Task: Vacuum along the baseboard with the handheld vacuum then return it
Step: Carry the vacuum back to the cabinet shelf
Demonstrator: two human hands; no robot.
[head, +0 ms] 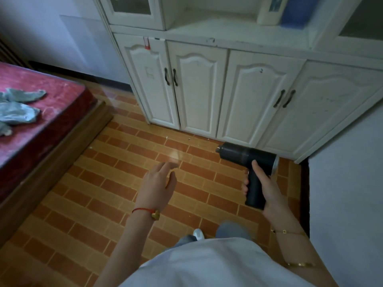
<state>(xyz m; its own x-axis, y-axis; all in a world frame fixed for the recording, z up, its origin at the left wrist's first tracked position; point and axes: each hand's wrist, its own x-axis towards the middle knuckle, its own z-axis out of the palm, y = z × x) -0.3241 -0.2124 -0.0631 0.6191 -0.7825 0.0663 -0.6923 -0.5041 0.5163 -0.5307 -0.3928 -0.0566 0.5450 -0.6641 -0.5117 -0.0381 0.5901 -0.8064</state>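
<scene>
The handheld vacuum (248,160) is held in the right hand (267,187), whose fingers are wrapped tight around the pistol-style handle while the thumb is laid up along its near side. The dark barrel is carried above the tiled floor (103,193), just in front of the foot of the white cabinet (238,94), with the nozzle end turned leftward along the cabinet's base, where a few pale crumbs (187,139) are scattered on the tiles. The left hand (159,183) is held free over the floor, fingers spread and loosely extended, with nothing gripped. The vacuum is judged to be a rigid plastic body, light enough to be managed one-handed, though some nose-heaviness is to be expected because the barrel projects forward of the handle. The handle is taken to be the proper place of hold, since the wrist is then left free to tip the nozzle down toward the floor edge. The casing looks smooth and matte, so a full wrap of the fingers is thought safer than a pinch. Whether a trigger lies under the fingers cannot be told.
</scene>
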